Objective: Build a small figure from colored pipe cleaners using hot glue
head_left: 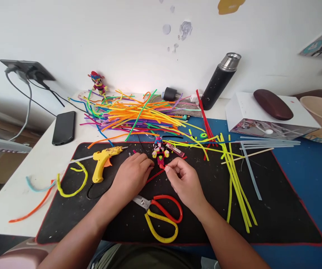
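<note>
A small pipe-cleaner figure (160, 151) in dark pink, with a blue and red head and yellow hands, is at the middle of the black mat. My right hand (185, 181) pinches the red piece at its lower end between thumb and forefinger. Just left of the figure is my left hand (134, 172), its fingers curled downward; whatever they may hold is hidden. A red pipe cleaner (154, 175) lies between the two hands. Below them rest scissors (165, 218) with one red and one yellow handle. To the left, a yellow glue gun (104, 161) lies on its side.
Behind the mat (284, 216) spreads a heap of coloured pipe cleaners (141, 114). A similar figure (98, 83) stands by the wall. Yellow-green pipe cleaners (235, 183) and glue sticks (270, 142) lie right. A phone (64, 127), black flask (219, 82) and white box (267, 116) surround the work area.
</note>
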A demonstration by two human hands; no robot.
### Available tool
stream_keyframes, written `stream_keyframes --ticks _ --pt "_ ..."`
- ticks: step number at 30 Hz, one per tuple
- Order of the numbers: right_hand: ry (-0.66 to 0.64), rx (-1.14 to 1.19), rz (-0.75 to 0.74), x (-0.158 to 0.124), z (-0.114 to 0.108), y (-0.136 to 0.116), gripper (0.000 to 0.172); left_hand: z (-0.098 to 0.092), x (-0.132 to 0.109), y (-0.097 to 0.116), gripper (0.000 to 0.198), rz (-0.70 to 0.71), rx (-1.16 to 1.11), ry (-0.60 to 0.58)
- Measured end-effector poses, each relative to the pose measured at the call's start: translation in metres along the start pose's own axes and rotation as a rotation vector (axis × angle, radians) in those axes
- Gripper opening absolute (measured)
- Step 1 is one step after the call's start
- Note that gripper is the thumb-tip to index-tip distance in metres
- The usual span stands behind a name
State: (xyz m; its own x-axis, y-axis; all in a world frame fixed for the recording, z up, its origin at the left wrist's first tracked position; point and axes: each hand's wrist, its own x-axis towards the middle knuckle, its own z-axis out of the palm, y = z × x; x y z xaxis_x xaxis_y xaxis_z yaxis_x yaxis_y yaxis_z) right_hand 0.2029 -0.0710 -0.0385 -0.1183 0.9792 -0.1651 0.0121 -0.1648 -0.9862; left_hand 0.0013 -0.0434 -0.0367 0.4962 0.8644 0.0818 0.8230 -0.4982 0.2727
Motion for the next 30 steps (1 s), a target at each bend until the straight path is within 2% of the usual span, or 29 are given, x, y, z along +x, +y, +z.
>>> stream_keyframes --ticks 4,9,12,18,30 --pt "-0.005 -0.001 0.002 0.000 0.000 0.001 0.025 -0.002 -0.003 -0.002 0.016 -0.024 -0.086 0.023" --pt "-0.008 -0.034 -0.009 0.000 0.001 -0.002 0.024 -0.017 -0.010 -0.001 0.013 -0.226 -0.545 0.086" --pt "-0.009 -0.046 -0.027 0.000 0.002 -0.003 0.023 -0.026 -0.012 0.005 0.015 -0.303 -0.698 0.092" --pt "0.000 -0.074 -0.036 0.002 0.001 -0.003 0.022 -0.034 -0.011 0.016 0.012 -0.332 -0.738 0.112" --pt "-0.017 -0.094 -0.021 0.000 0.002 -0.007 0.019 -0.036 -0.006 0.024 0.016 -0.291 -0.733 0.106"
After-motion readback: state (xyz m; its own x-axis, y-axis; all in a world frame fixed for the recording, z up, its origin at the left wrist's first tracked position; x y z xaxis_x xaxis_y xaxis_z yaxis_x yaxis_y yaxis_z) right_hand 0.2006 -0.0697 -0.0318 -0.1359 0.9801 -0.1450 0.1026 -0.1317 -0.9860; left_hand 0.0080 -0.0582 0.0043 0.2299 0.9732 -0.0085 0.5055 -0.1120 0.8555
